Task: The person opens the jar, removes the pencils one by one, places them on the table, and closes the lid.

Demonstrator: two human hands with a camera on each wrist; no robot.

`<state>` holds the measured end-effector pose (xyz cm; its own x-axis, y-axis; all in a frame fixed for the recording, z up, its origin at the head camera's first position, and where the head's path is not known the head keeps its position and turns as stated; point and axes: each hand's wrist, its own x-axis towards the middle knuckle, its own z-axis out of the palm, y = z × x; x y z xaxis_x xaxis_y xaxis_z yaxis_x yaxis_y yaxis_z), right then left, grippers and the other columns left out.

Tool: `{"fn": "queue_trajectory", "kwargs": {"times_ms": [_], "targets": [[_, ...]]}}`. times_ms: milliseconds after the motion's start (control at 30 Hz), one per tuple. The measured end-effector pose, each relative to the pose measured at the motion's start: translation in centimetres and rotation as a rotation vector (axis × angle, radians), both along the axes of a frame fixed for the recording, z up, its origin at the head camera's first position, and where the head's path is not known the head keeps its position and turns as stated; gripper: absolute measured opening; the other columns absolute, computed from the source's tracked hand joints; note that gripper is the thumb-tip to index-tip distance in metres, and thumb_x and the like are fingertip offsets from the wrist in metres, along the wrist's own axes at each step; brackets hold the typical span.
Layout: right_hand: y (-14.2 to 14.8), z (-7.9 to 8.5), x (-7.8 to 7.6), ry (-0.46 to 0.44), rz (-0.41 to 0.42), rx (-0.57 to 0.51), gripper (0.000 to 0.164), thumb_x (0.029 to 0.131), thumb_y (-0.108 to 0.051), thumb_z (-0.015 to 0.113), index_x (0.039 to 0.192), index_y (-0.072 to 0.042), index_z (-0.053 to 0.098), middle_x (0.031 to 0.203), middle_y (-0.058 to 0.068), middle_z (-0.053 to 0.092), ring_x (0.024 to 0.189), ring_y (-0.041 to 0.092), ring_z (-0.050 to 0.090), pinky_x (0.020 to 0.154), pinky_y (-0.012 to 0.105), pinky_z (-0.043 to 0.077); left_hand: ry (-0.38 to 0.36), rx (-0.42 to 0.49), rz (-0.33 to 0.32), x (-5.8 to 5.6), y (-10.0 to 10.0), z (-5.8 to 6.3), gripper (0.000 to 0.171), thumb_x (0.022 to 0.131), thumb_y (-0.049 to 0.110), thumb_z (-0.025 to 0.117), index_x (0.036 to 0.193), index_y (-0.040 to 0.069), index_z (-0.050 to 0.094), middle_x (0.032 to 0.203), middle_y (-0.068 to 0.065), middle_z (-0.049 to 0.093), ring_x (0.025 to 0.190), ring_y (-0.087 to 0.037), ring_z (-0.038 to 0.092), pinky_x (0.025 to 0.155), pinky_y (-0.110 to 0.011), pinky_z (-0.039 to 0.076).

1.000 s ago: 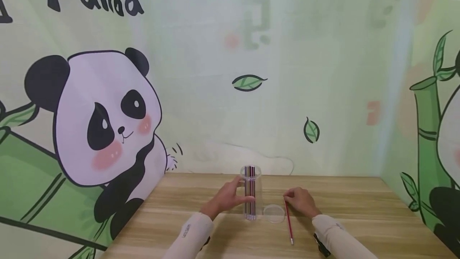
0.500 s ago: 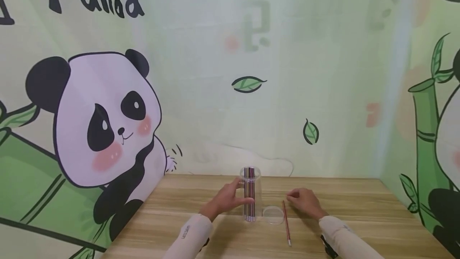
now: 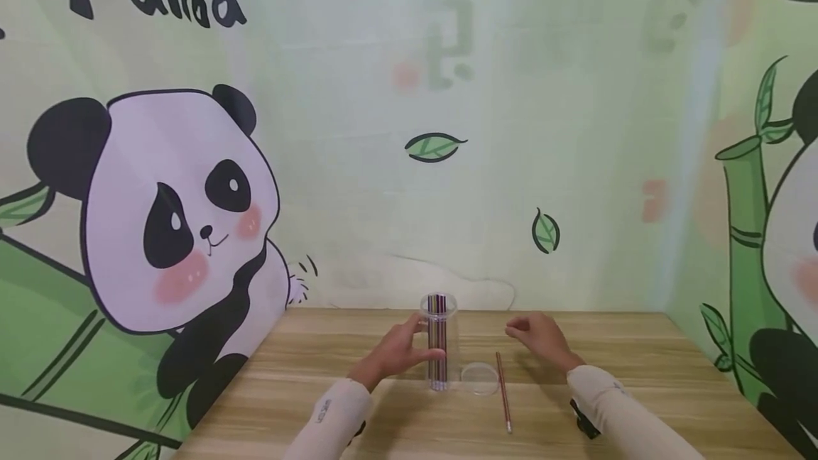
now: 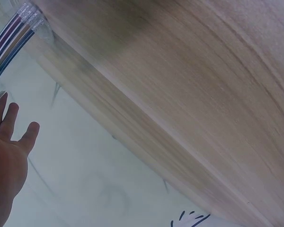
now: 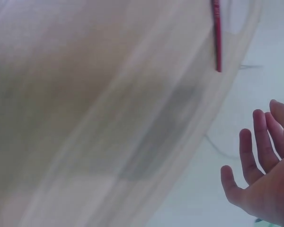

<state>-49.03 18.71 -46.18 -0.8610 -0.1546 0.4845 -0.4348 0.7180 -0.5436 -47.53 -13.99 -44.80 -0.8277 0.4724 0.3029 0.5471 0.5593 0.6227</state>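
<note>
In the head view my left hand (image 3: 401,353) holds a tall clear plastic tube (image 3: 452,343) upright on the table, thumb across its front. Inside stand several thin dark striped pencils (image 3: 437,336). The left wrist view catches only the base of the pencils (image 4: 9,49) and part of my left hand (image 4: 9,161). A round clear lid (image 3: 479,379) lies right of the tube. Beside the lid, a red pencil (image 3: 503,392) rests on the wood, white end toward me. My right hand (image 3: 543,339) hovers beyond and right of that pencil, fingers loosely bent, holding nothing.
The wood-grain table (image 3: 358,431) ends at its far edge against a pale green cloth backdrop (image 3: 358,218) printed with pandas, leaves and bamboo. A dark band shows at my right sleeve (image 3: 584,419).
My right hand has let go of the red pencil and drawn away from it to the right and slightly up. The pencil stays lying near the lid. My left hand keeps its hold on the tube.
</note>
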Motion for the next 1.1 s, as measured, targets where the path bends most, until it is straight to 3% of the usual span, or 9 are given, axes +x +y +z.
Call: {"fn": "queue_trajectory", "kwargs": {"times_ms": [433,800,1100], "targets": [[-2.1,4.9,-0.1,0.040,0.040,0.026,0.020,0.095,-0.017,0.076,0.105,0.000,0.078,0.098,0.012,0.079,0.092,0.029,0.076,0.085,0.048,0.060,-0.001,-0.002,0.004,0.0,0.0,0.3,0.083,0.090,0.041,0.081,0.156,0.016,0.038,0.146,-0.016,0.060,0.136,-0.036,0.057,0.110,-0.056,0.045],[-4.0,8.4,0.4,0.025,0.016,0.044,0.019,0.097,-0.018,0.076,0.108,-0.004,0.078,0.101,0.011,0.079,0.094,0.028,0.074,0.084,0.047,0.060,0.004,-0.017,0.009,0.1,0.1,0.2,0.081,0.091,0.040,0.082,0.155,0.016,0.039,0.144,-0.016,0.061,0.135,-0.035,0.058,0.108,-0.056,0.047],[-6.1,9.8,0.9,0.055,0.063,0.044,0.019,0.096,-0.019,0.077,0.108,-0.005,0.078,0.094,0.007,0.079,0.087,0.023,0.073,0.077,0.042,0.060,0.022,-0.030,-0.003,0.0,0.1,0.2,0.080,0.091,0.040,0.081,0.154,0.017,0.039,0.143,-0.015,0.062,0.134,-0.035,0.059,0.108,-0.056,0.047]]}}
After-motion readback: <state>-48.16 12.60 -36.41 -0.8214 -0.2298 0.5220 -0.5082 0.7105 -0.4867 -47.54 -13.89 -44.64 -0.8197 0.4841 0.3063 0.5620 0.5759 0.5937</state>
